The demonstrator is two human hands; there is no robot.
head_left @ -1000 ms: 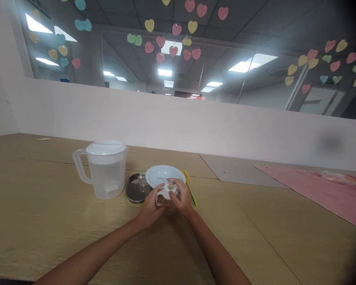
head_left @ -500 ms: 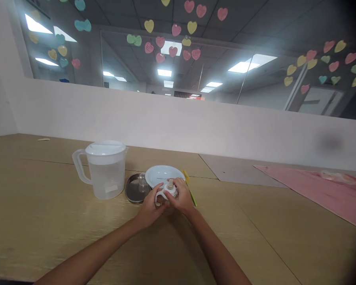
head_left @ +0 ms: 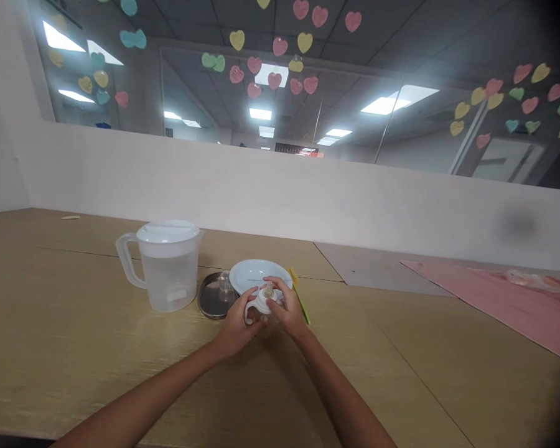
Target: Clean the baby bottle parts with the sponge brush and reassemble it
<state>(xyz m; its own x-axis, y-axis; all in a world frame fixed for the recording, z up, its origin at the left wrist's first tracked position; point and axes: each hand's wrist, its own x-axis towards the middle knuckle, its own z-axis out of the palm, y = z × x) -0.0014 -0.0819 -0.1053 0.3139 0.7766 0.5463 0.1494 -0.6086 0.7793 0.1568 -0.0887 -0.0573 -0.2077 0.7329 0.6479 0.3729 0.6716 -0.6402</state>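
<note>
Jointly, a bottle with a white top [head_left: 262,302] is gripped by the left hand [head_left: 234,328] and the right hand [head_left: 288,313], so that it is held directly between them, in front of the forearms. The left hand is closed about the bottle's near left side, where a curved white handle [head_left: 247,315] can be seen just beside its fingers. By the right hand the other side is clasped, with its thumb laid against the white top and its fingers curled round behind. A pale nipple [head_left: 269,290] is pointed upward between the two hands. Much of the bottle's body is hidden by the fingers, and whether its base is rested on the table [head_left: 144,354] cannot be told.

Just beyond both hands, a white dish [head_left: 243,271] is placed. Beside the left hand, on its outer side, is set a round metal tray [head_left: 214,307], in which a small clear cup [head_left: 224,284] is held; farther out to the left of that hand, a lidded translucent pitcher [head_left: 170,280] is stood upright. Just past the right hand, a green-and-yellow stick [head_left: 303,305] is partly covered by it. Well apart to the right of that hand, a pink sheet [head_left: 508,303] is spread.
</note>
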